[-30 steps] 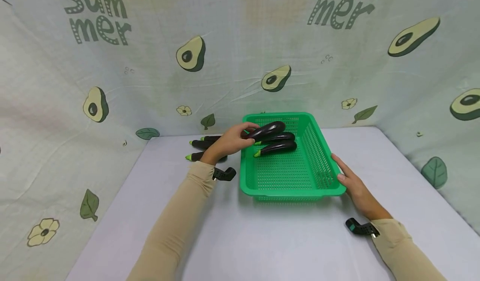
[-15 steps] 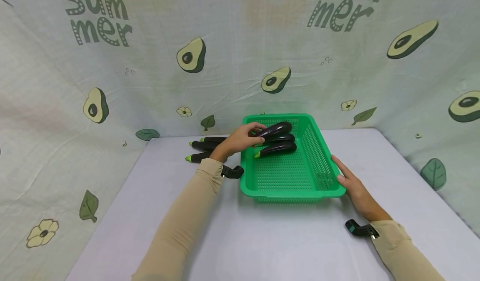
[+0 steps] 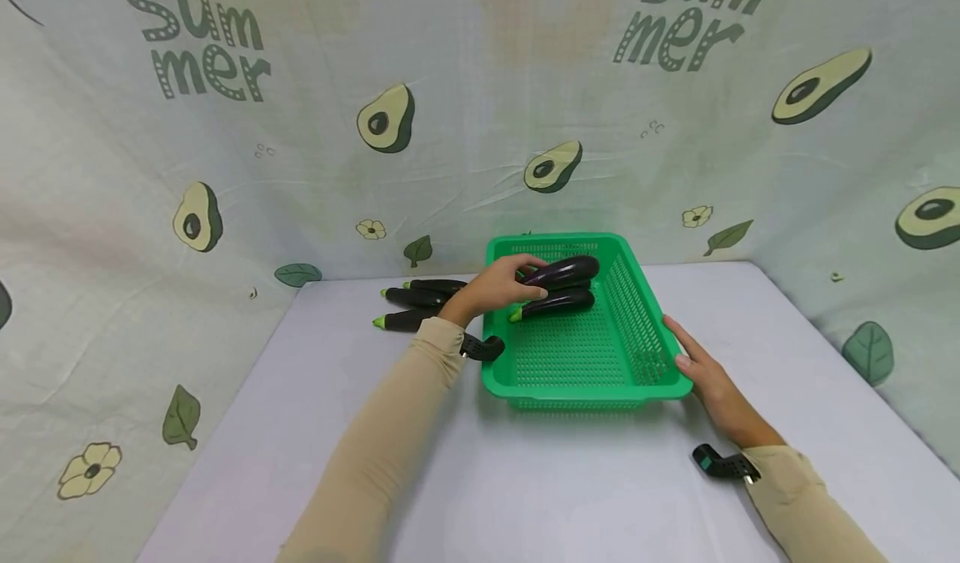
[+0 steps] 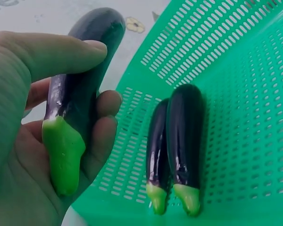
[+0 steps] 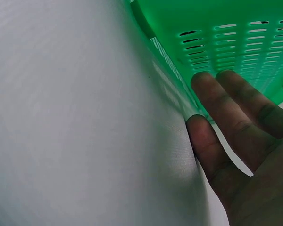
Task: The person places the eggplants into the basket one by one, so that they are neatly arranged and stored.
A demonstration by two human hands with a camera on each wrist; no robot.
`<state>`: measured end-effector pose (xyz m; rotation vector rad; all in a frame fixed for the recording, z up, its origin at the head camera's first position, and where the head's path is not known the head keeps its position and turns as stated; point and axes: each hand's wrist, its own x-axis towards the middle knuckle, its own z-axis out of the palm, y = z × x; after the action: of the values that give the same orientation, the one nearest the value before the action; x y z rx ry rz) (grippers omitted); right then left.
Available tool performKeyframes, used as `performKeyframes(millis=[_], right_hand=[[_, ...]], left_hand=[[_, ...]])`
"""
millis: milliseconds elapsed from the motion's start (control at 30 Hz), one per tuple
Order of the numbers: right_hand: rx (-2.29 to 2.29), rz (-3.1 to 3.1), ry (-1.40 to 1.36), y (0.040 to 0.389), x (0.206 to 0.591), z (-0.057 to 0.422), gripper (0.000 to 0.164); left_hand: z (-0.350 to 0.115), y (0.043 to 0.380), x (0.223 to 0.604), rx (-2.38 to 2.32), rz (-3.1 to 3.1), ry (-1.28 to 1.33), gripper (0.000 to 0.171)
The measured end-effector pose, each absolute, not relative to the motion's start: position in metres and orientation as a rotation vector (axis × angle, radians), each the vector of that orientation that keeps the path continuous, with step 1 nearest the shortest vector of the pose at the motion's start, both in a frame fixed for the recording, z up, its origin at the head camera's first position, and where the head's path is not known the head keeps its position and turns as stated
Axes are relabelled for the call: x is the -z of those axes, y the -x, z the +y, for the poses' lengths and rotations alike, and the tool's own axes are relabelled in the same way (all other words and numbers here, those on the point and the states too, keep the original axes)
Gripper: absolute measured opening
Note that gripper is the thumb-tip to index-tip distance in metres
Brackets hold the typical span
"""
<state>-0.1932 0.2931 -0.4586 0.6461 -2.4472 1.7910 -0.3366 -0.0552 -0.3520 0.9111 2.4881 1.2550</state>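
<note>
In the left wrist view, my left hand (image 4: pixel 52 94) grips a dark purple eggplant (image 4: pixel 87 61) by its stem half, the green cap against the palm. The head view shows this left hand (image 3: pixel 501 286) over the left part of a green perforated basket (image 3: pixel 570 393). Two more eggplants (image 4: pixel 184 136) lie side by side on the basket floor; in the head view the held one partly covers them. My right hand (image 3: pixel 708 377) rests against the basket's right side, thumb at the rim. In the right wrist view, nearly straight fingers (image 5: pixel 226 110) touch the outer wall.
Several eggplants (image 3: pixel 408 298) lie on the white tabletop (image 3: pixel 570 480) left of the basket, partly hidden by the left hand and wrist. A printed cloth (image 3: pixel 465 87) hangs behind and at both sides of the table. Each wrist wears a black camera mount (image 3: pixel 482 347).
My left hand has moved right and slightly down with the eggplant, farther over the basket and the eggplants inside it. The right hand and basket stay in place; the head view tilts up slightly.
</note>
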Motion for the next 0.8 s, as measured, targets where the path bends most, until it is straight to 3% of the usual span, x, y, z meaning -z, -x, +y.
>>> performKeyframes(millis=[800], right_hand=[[-1.765,-2.480,-0.609,0.193,0.457,0.294,0.056]], left_hand=[[-0.025,0.342,0.359,-1.049,2.504,-0.879,0.048]])
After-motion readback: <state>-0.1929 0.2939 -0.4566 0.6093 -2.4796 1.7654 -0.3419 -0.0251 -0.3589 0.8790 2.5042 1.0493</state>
